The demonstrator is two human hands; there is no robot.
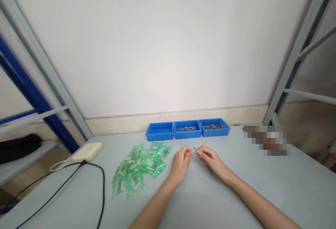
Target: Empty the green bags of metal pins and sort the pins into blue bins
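Note:
Both my hands rest on the grey table [199,194], close together near its middle. My right hand [211,159] pinches a thin metal screw [196,151] between its fingertips. My left hand [181,162] is curled with its fingertips pinched right beside that screw; whether it holds anything is hidden. A heap of small green plastic bags [139,169] with metal parts inside lies just left of my left hand.
Three blue trays stand in a row at the table's back: the left one [159,131] looks empty, the middle one [187,129] and right one [214,127] hold several screws. A beige device [88,152] with a black cable [101,187] lies at left. Metal shelf posts flank the table.

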